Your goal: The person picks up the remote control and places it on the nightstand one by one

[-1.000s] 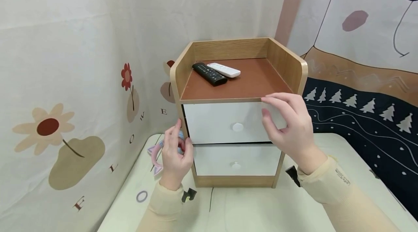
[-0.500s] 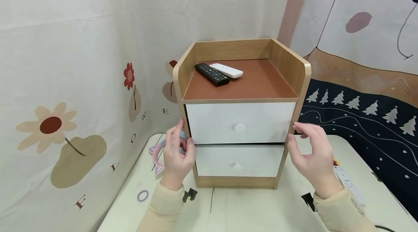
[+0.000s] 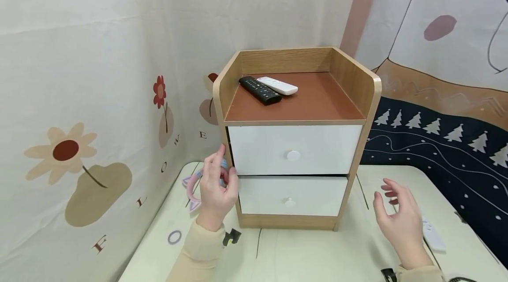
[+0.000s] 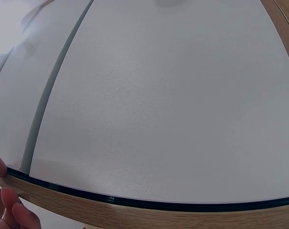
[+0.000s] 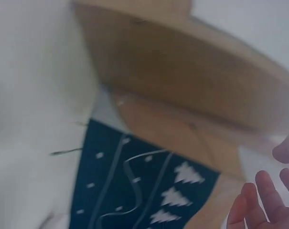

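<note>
A small wooden cabinet [image 3: 287, 222] with two white drawers stands on the table. Its upper drawer [image 3: 262, 150] and lower drawer [image 3: 262, 196] each carry a round white knob, and a thin dark gap runs between them. My left hand [image 3: 216, 191] holds the cabinet's left side edge, thumb at the front and fingers along the outer side. Off to the right of the cabinet, my right hand [image 3: 401, 220] hovers with loosely bent fingers and nothing in it. On the cabinet's brown top lie a black remote [image 3: 259, 90] and a white remote [image 3: 278, 85], touching or overlapping.
A pink and blue ring-shaped item [image 3: 192, 187] lies behind my left hand, partly hidden. Beyond my right hand, a white power strip [image 3: 433, 235] lies on the pale table [image 3: 317, 255]. Printed cloth [image 3: 119, 75] hangs behind and at the left.
My right hand has left the upper drawer's right front, moving right and down, away from the cabinet. My left hand stays at the left side edge. The view shifts slightly.
</note>
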{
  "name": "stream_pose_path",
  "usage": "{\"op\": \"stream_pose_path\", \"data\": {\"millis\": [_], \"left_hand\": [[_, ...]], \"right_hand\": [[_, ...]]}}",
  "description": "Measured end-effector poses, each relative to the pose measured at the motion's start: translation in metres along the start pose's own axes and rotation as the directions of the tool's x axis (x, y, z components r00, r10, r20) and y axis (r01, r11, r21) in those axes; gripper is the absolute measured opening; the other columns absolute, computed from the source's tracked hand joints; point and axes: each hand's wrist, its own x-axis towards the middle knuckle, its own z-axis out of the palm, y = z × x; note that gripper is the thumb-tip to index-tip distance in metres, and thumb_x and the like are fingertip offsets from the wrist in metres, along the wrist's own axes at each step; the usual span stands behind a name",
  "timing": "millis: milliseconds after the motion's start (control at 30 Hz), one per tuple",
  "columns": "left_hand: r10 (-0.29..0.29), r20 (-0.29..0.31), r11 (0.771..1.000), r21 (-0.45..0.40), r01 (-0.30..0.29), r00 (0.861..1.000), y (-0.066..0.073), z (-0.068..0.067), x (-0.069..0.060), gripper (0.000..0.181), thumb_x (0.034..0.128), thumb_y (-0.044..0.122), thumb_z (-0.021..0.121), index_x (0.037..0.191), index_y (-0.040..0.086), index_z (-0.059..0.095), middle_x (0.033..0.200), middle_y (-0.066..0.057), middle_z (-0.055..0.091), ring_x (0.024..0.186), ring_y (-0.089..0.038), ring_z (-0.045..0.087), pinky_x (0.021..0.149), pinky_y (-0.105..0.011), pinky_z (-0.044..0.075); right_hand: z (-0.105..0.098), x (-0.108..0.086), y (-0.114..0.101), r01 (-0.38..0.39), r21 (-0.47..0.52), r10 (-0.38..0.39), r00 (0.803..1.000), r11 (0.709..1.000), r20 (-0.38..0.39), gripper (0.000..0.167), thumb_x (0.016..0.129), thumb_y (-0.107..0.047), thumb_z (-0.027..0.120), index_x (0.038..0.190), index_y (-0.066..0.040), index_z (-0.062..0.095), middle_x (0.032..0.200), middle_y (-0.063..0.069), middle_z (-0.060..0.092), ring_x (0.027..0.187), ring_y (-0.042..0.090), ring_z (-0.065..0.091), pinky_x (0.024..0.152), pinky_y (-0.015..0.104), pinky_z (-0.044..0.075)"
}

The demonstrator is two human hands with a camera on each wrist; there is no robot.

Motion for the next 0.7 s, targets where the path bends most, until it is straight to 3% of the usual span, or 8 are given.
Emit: {"op": "stream_pose_path", "data": {"millis": [133, 267, 367, 467, 633, 700], "left_hand": [[0.003, -0.002, 1.0, 0.005, -0.003, 1.0, 0.0, 0.001, 0.0, 0.063, 0.0917, -0.008, 0.063, 0.154, -0.01, 0.052, 0.115, -0.026, 0.061, 0.059, -0.014, 0.048, 0.05, -0.022, 0.043], [0.003, -0.001, 1.0, 0.002, -0.003, 1.0, 0.0, 0.002, 0.0, 0.063, 0.0917, -0.008, 0.063, 0.154, -0.01, 0.052, 0.116, -0.026, 0.061, 0.06, -0.014, 0.048, 0.05, -0.022, 0.043], [0.006, -0.003, 1.0, -0.005, -0.006, 1.0, 0.0, 0.003, -0.001, 0.063, 0.0915, -0.009, 0.063, 0.154, -0.011, 0.052, 0.116, -0.026, 0.061, 0.059, -0.013, 0.048, 0.05, -0.021, 0.042], [0.008, -0.01, 1.0, -0.005, -0.008, 1.0, 0.0, 0.002, -0.001, 0.063, 0.091, -0.009, 0.063, 0.153, -0.011, 0.052, 0.116, -0.027, 0.062, 0.058, -0.013, 0.047, 0.05, -0.02, 0.041], [0.003, -0.012, 1.0, 0.011, -0.002, 1.0, 0.001, 0.001, -0.001, 0.063, 0.0915, -0.008, 0.063, 0.153, -0.01, 0.052, 0.116, -0.026, 0.062, 0.059, -0.014, 0.048, 0.05, -0.02, 0.041], [-0.001, -0.009, 1.0, 0.017, 0.001, 1.0, 0.001, 0.001, -0.001, 0.063, 0.0918, -0.008, 0.063, 0.154, -0.01, 0.052, 0.116, -0.026, 0.062, 0.059, -0.014, 0.048, 0.05, -0.021, 0.042]], "right_hand": [[-0.005, -0.014, 0.016, -0.147, -0.092, 0.151, 0.988, 0.985, 0.035, 0.047, 0.092, 0.0, 0.073, 0.139, 0.002, 0.066, 0.116, 0.02, 0.073, 0.099, -0.025, 0.04, 0.085, 0.001, 0.035], [-0.011, -0.027, 0.03, -0.291, -0.201, 0.31, 0.948, 0.935, 0.067, 0.046, 0.095, -0.007, 0.073, 0.14, 0.0, 0.066, 0.12, 0.019, 0.072, 0.096, -0.017, 0.044, 0.079, 0.008, 0.037], [-0.015, -0.034, 0.038, -0.376, -0.278, 0.415, 0.904, 0.884, 0.098, 0.047, 0.097, -0.012, 0.07, 0.143, 0.0, 0.064, 0.124, 0.02, 0.07, 0.099, 0.01, 0.06, 0.079, 0.018, 0.039], [-0.02, -0.036, 0.047, -0.442, -0.339, 0.506, 0.853, 0.831, 0.128, 0.051, 0.101, -0.017, 0.065, 0.148, 0.001, 0.06, 0.132, 0.025, 0.066, 0.108, 0.037, 0.063, 0.082, 0.033, 0.041], [-0.025, -0.035, 0.058, -0.527, -0.426, 0.635, 0.755, 0.735, 0.162, 0.057, 0.104, -0.022, 0.061, 0.154, 0.005, 0.051, 0.139, 0.034, 0.057, 0.119, 0.05, 0.058, 0.09, 0.059, 0.047], [-0.026, -0.034, 0.062, -0.535, -0.453, 0.662, 0.726, 0.714, 0.187, 0.059, 0.104, -0.023, 0.061, 0.154, 0.006, 0.049, 0.141, 0.037, 0.053, 0.124, 0.055, 0.055, 0.096, 0.068, 0.047]]}}
